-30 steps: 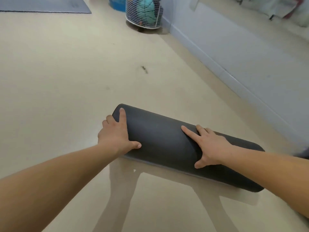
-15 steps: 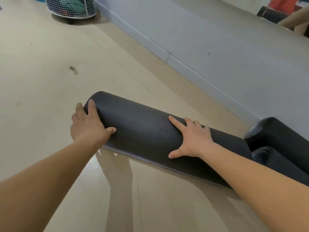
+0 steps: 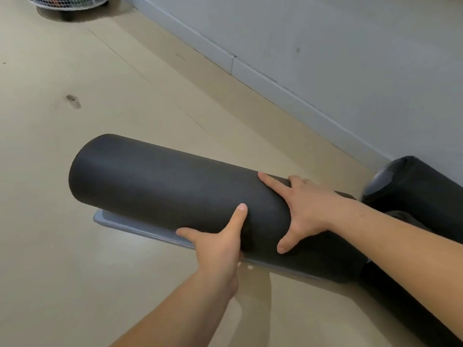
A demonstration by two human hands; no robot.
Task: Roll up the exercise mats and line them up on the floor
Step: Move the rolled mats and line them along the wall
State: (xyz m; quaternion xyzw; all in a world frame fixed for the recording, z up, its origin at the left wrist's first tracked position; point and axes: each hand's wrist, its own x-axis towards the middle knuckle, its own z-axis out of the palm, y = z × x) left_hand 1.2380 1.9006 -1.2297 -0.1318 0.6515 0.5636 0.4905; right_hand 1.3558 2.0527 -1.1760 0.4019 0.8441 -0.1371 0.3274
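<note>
A dark grey rolled exercise mat [image 3: 155, 186] lies across the middle of the view, its free edge [image 3: 130, 225] sticking out flat underneath at the front. My left hand [image 3: 220, 242] grips the roll from below near its middle, thumb up on the front. My right hand [image 3: 304, 207] lies spread on top of the roll, fingers over the far side. Two more rolled black mats sit at the right: one by the wall [image 3: 421, 194], another below it [image 3: 411, 306], partly hidden by my right arm.
A grey wall with a skirting board [image 3: 250, 68] runs diagonally along the right. A white wire basket [image 3: 67, 1] stands at the top left on the beige floor [image 3: 62, 146]. A dark scuff [image 3: 73, 100] marks the floor.
My left hand has left the roll's left end and moved to its middle, gripping from below. The view has shifted right, and the other rolled mats show more.
</note>
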